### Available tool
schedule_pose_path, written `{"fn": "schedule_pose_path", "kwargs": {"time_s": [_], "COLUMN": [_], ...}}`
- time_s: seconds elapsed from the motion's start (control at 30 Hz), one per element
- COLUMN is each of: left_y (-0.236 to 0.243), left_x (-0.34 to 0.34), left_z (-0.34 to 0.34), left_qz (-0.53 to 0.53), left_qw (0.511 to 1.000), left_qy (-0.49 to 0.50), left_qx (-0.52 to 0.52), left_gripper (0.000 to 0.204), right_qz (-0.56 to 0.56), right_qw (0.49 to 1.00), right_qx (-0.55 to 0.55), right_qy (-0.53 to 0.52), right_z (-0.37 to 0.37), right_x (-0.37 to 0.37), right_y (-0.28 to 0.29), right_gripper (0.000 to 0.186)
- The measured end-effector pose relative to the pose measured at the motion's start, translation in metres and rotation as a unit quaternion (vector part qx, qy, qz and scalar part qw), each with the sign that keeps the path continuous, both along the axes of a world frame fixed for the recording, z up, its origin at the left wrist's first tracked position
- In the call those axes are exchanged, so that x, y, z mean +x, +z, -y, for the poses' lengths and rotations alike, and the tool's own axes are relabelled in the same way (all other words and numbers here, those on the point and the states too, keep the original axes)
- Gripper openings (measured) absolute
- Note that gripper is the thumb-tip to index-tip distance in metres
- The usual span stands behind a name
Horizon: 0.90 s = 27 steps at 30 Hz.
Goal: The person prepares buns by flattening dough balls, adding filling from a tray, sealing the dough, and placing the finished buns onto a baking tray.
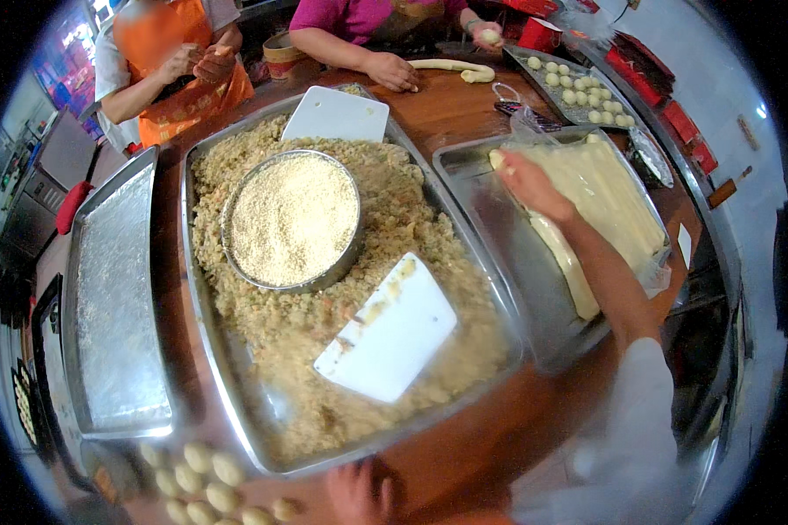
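Note:
My right hand (534, 185) reaches over the tray of dough at the right, its fingers closed around the far end of a long pale dough rope (562, 262). That rope lies along the left side of several dough strips (600, 197), partly under clear plastic. My left hand (359, 493) is low in the picture, by the near edge of the big filling tray (223, 385); motion blurs its fingers. Crumbly filling (394, 206) covers most of that tray. On it stand a round metal bowl of pale seeds (293, 219) and two white scrapers (390, 332) (337, 115).
Several dough balls (221, 497) lie at the lower left. A metal tray (118, 324) dusted with flour stands left. Across the wooden table (438, 114), two people work; one touches a dough rope (455, 66). A tray of round dough balls (578, 92) is far right.

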<state>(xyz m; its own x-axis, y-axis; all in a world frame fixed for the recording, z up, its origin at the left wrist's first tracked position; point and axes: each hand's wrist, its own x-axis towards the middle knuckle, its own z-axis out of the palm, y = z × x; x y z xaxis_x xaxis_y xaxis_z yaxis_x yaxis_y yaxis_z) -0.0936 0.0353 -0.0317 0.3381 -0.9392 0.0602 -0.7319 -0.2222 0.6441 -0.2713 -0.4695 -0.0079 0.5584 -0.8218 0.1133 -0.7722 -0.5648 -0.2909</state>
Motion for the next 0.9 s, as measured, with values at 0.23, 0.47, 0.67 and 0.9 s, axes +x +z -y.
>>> {"fn": "schedule_pose_path", "kwargs": {"time_s": [0.23, 0.47, 0.67, 0.9], "left_y": [-0.002, -0.007, -0.01, -0.025], "left_x": [-0.004, -0.002, -0.003, -0.004], "left_z": [0.0, -0.005, -0.009, -0.018], "left_qz": [0.004, 0.005, 0.042, 0.019], "left_qw": [1.0, 1.0, 0.999, 0.999], "left_qy": [0.027, 0.023, 0.022, 0.016], "left_qx": [0.012, 0.004, -0.012, -0.039], "left_gripper": [0.034, 0.034, 0.038, 0.039], "right_qz": [-0.213, -0.131, -0.14, 0.469], "right_qw": [0.942, 0.985, 0.977, 0.881], "right_qx": [-0.095, -0.09, -0.087, 0.036], "right_qy": [-0.24, -0.069, -0.135, -0.053], "right_z": [0.057, 0.037, 0.053, 0.002], "right_x": [-0.05, 0.012, 0.024, -0.093], "right_y": [0.002, -0.012, -0.022, -0.028], "right_gripper": [0.048, 0.046, 0.047, 0.04]}}
